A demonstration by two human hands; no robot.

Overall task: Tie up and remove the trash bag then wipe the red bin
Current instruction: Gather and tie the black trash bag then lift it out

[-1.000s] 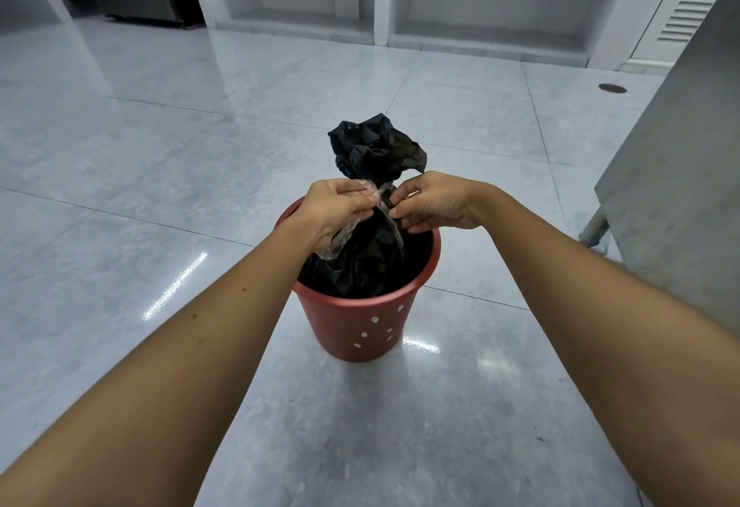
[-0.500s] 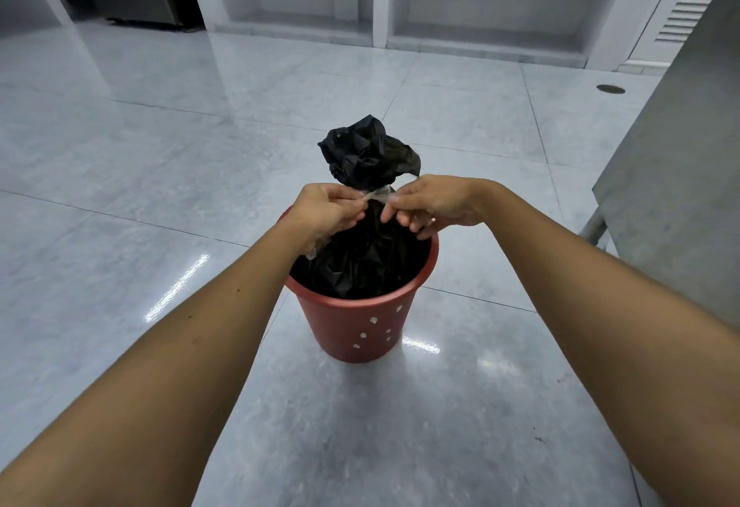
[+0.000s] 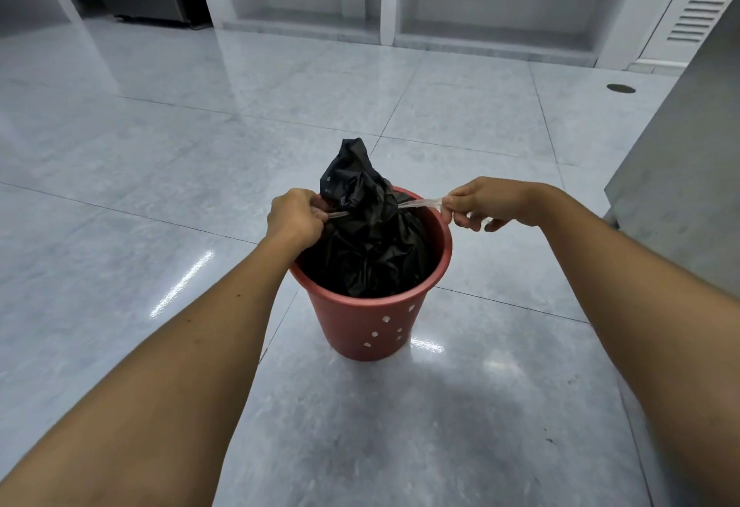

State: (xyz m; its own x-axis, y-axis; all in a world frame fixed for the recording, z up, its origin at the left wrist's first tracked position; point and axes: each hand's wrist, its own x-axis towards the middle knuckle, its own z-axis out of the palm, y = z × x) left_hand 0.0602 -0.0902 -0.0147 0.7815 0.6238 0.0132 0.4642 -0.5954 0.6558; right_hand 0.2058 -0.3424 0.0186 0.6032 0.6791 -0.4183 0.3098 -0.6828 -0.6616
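The red bin (image 3: 372,326) stands upright on the glossy grey tiled floor (image 3: 160,194), and its side wall is pierced by a scatter of small holes. A black trash bag (image 3: 372,250) sits inside and fills the bin. Its crumpled, gathered top rises above the rim toward the far side. What the bag holds cannot be seen.

A clear plastic strip (image 3: 420,203) circles the bag's neck and stretches out to both sides. The left hand (image 3: 294,216) is at the bin's left rim, its grip a tight fist round the left end of the strip, close against the bag. The right hand (image 3: 488,202) is over the right rim, its grip narrow: thumb and forefinger pinch the right end of the strip, with the other fingers curled beneath. That side of the strip runs taut from the hand to the bag's neck.

A grey metal cabinet (image 3: 680,186) stands to the right, near the bin. A round drain cover (image 3: 620,88) lies in the floor well beyond it.
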